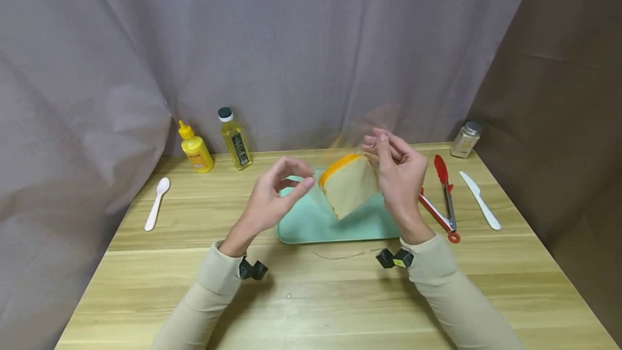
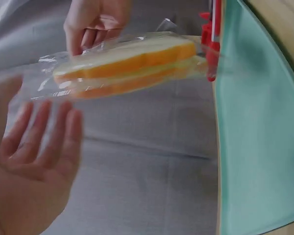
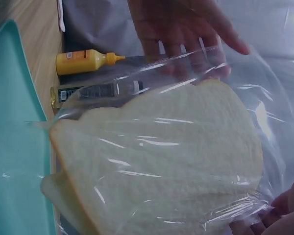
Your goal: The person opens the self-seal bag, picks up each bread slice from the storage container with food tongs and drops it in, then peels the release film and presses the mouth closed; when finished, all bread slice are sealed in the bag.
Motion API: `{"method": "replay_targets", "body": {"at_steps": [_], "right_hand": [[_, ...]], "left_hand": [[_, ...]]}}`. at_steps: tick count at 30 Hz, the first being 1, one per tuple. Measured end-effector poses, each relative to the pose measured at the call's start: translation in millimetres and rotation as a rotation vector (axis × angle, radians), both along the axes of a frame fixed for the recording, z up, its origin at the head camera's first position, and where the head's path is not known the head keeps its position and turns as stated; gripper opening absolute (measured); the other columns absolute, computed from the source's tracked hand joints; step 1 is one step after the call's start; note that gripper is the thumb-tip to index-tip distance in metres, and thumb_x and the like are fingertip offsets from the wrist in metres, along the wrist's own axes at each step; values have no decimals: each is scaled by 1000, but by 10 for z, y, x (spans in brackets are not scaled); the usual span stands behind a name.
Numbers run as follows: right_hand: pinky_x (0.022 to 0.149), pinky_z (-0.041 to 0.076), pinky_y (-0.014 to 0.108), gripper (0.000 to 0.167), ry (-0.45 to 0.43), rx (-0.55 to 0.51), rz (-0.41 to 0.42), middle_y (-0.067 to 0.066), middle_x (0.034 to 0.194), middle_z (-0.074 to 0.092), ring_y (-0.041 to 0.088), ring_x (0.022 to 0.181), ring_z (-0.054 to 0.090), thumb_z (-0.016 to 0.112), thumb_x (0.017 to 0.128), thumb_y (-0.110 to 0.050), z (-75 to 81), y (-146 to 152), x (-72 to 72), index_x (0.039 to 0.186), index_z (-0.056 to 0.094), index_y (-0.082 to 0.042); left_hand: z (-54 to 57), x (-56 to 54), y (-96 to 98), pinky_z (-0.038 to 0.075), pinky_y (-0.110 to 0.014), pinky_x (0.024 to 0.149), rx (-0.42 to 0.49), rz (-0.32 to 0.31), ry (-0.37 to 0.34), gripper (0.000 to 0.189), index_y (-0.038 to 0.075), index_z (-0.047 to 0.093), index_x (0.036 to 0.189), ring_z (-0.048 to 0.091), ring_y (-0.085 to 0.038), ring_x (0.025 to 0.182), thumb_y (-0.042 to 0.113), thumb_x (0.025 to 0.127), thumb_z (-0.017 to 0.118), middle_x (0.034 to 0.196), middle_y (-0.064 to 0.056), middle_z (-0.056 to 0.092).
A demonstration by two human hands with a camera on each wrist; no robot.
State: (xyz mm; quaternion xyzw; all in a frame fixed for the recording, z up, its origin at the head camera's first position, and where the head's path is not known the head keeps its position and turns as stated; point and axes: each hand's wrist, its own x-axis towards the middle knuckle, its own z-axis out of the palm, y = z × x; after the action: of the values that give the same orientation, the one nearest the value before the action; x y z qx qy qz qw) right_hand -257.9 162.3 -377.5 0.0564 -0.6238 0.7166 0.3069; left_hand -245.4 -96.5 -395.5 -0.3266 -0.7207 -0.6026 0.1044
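Two slices of bread point(image 1: 347, 188) with orange-brown crust sit inside a clear plastic bag point(image 3: 269, 122), held above a mint-green tray point(image 1: 291, 234). My right hand point(image 1: 400, 177) pinches the bag's gathered plastic at the bread's right side. To the left of the bread is my left hand point(image 1: 279, 190), thumb and fingers apart and loosely bent in the head view. The left wrist view has this left hand point(image 2: 39, 161) with fingers spread beside the plastic; whether they touch it I cannot tell. A thin twist tie point(image 1: 342, 257) lies in front of the tray.
On the left are a white spoon point(image 1: 157, 204), a yellow squeeze bottle point(image 1: 196, 150) and an oil bottle point(image 1: 236, 142). Red-tipped tongs point(image 1: 447, 199), a white knife point(image 1: 480, 200) and a seasoning jar point(image 1: 465, 139) are on the right. A grey curtain point(image 1: 291, 53) stands behind the table.
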Motion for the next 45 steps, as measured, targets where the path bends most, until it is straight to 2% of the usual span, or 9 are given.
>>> {"method": "replay_targets", "body": {"at_steps": [4,10,16,23,29,35,39,42,45], "right_hand": [[79,68,34,29,3,44,110,9,104,85,19,89,84,73,105,-23,-27,100,6,125,78,-2],[81,69,36,23,24,231,332,9,96,84,17,86,83,66,109,-13,-173,335,37,119,75,6],[81,69,34,25,42,254,356,6,101,85,17,88,83,65,109,-8,-225,445,38,121,75,11],[64,66,30,23,149,207,315,10,90,83,17,73,80,66,105,2,-137,471,72,125,74,10],[58,63,26,24,154,140,351,13,97,83,16,69,77,65,106,2,-91,474,106,125,70,15],[59,62,26,25,221,27,457,12,98,84,19,70,78,59,105,10,-78,492,103,128,66,17],[60,63,25,19,258,-50,544,15,99,84,21,72,78,56,105,14,-94,513,90,120,68,16],[60,62,25,14,254,-71,575,15,99,83,21,73,77,56,105,13,-101,526,86,112,69,13],[61,62,26,12,252,-69,606,17,99,82,21,74,77,55,106,11,-95,537,86,108,67,12]], "left_hand": [[23,-29,-52,68,-36,80,193,92,21,5,1,71,109,77,-25,90,3,104,71,102,-10,78],[62,-58,-112,69,-39,72,342,126,-23,11,-4,71,110,79,-27,82,5,104,72,100,-10,82],[83,-58,-137,69,-40,69,346,134,-23,16,-3,73,115,78,-28,78,6,102,75,100,-13,82],[78,-56,-149,70,-43,72,347,105,-41,17,-3,70,116,77,-22,79,10,106,71,108,-23,80],[80,-55,-154,70,-41,73,351,55,-80,25,-6,68,127,78,-18,78,9,107,69,103,-14,83],[62,-64,-180,70,-41,76,357,22,-56,20,-3,74,121,79,-17,78,9,107,68,112,-10,83],[65,-71,-197,70,-43,83,345,7,-51,22,0,73,127,80,-19,83,8,106,69,111,-8,84],[75,-72,-211,69,-42,87,340,-19,-40,27,-5,68,131,80,-21,86,4,106,68,108,-4,84],[76,-77,-226,69,-39,88,349,-57,-23,19,-1,72,124,79,-22,92,1,106,65,109,-3,83]]}}
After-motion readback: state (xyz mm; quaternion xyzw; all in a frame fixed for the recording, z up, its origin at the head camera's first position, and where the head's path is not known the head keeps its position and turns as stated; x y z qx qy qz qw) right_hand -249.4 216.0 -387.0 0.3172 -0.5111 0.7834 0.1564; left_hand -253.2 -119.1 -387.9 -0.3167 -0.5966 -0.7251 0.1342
